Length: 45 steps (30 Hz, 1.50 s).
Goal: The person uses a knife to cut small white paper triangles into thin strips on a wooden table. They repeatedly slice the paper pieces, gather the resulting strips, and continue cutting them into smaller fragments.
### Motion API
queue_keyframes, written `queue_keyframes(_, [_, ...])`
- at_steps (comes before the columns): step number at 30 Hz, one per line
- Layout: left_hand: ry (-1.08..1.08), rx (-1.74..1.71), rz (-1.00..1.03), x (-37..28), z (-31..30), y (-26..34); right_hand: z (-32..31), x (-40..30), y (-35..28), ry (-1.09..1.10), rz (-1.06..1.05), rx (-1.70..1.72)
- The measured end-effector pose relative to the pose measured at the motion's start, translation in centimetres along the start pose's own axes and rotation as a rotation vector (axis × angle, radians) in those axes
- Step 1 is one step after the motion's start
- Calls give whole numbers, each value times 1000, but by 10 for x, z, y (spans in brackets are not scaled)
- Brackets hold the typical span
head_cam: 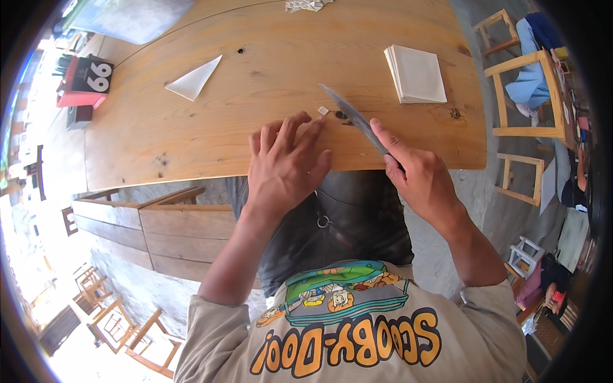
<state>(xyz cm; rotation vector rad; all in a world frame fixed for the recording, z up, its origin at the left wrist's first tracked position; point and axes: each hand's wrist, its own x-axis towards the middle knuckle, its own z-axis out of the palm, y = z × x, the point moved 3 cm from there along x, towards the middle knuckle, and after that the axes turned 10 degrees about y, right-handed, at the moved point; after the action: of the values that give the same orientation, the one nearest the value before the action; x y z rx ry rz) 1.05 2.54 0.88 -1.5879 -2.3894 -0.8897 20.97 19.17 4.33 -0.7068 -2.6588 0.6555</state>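
My right hand (416, 172) grips a knife (352, 115) by its handle, with the index finger along the spine; the blade points up and to the left, over the wooden table. My left hand (289, 160) is spread on the table near its edge, with nothing in its grasp. Just beyond its index fingertip lies a small white square piece (323, 110), close to the blade. A folded white paper triangle (195, 79) lies farther left. To the right of the knife is a stack of white paper (417, 75).
Crumpled paper (309, 5) lies at the table's far side. A red and black box (91, 79) stands at the left. A wooden bench (187, 234) is below the table on the left. Stools (522, 179) and seated people are at the right.
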Motion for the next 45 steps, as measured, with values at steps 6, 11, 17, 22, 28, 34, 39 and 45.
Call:
queue_keyframes(6, [-30,-66,139,15,-9,-10,-2,-3,-21,3,-27,5])
queue_keyframes(11, [-47,-71,253,27,-8,-25,7,-5,-35,-8,109,64])
queue_keyframes(17, [-110,-108,248,34,-8,-27,18,-7,-50,40,167,94])
queue_keyframes(22, [-103,-79,265,32,-7,-27,24,-3,-59,-32,192,47])
queue_keyframes(28, [-105,-63,255,29,-7,-24,25,1,-65,-53,144,-4])
queue_keyframes(34, [-91,-60,262,28,-6,-25,36,0,-66,-42,174,1])
queue_keyframes(39, [-112,-77,272,31,-8,-22,38,0,-76,-65,251,-74])
queue_keyframes(45, [-131,-34,335,29,-5,-23,47,1,-99,-75,224,-288])
